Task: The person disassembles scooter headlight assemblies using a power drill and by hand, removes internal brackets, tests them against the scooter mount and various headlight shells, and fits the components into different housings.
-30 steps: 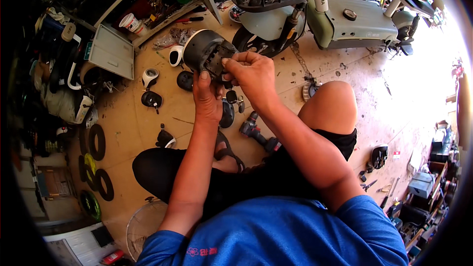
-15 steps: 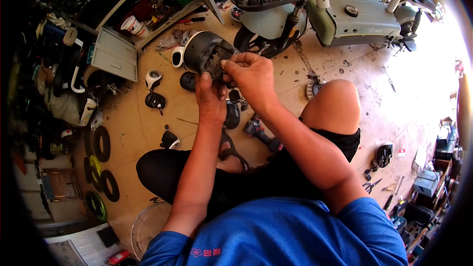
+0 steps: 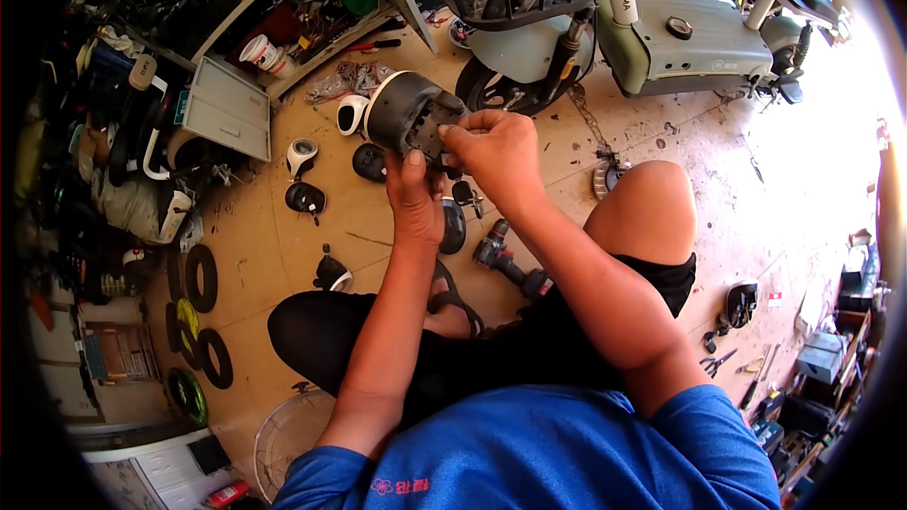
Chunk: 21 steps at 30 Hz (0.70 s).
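My left hand (image 3: 414, 198) grips a black rounded housing (image 3: 389, 111) with a light rim from below, its thumb up against the near edge. My right hand (image 3: 496, 156) is closed at the housing's hollow right side, thumb and index finger pinched at the inner part; whether anything small is between them is hidden. Just beyond and below the housing lie white-and-black parts (image 3: 350, 115) and a black part (image 3: 369, 162). A cordless drill (image 3: 505, 264) lies on the floor between my legs, near my right forearm.
A scooter (image 3: 690, 57) with a front basket stands ahead. Shelves of clutter, a grey door panel (image 3: 224, 109) and tyres (image 3: 200, 279) are at left. More loose parts (image 3: 304, 196) lie on the tan floor (image 3: 265, 255). Tools and boxes (image 3: 820, 357) line the right.
The whole view has shifted slightly down and right, my hands and the housing with it. The housing stays in my left hand with my right fingertips on it; little else differs.
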### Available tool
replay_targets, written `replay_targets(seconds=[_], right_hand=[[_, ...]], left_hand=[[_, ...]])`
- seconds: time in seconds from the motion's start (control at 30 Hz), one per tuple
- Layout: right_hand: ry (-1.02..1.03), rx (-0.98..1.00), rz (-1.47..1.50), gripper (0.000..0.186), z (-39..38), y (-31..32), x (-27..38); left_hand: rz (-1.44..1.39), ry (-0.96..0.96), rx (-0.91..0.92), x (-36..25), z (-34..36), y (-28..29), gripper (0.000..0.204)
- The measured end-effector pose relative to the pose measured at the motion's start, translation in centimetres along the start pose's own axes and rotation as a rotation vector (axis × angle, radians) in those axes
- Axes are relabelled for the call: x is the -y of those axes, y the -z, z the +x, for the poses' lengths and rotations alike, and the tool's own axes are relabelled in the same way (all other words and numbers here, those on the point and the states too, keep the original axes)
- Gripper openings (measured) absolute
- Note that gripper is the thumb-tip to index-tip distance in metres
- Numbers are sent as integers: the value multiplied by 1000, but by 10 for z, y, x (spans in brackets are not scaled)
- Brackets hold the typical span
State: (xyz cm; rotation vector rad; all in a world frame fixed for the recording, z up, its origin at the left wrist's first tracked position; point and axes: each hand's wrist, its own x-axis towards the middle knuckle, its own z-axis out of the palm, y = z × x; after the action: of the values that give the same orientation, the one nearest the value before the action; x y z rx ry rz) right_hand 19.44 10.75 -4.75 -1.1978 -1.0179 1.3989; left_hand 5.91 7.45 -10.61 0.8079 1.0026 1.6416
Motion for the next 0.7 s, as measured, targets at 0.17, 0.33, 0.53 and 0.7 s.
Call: replay_targets(seconds=[0.17, 0.33, 0.53, 0.7], right_hand=[[-34, 16, -26, 22, 2, 7, 3], [169, -14, -487, 33, 3, 16, 16], [350, -159, -919, 76, 10, 21, 26], [1, 188, -316, 75, 21, 35, -7]], left_hand=[[85, -84, -45, 5, -1, -2, 63], [48, -40, -28, 7, -3, -2, 62], [-28, 99, 95, 5, -4, 16, 62], [38, 136, 117, 20, -25, -2, 70]])
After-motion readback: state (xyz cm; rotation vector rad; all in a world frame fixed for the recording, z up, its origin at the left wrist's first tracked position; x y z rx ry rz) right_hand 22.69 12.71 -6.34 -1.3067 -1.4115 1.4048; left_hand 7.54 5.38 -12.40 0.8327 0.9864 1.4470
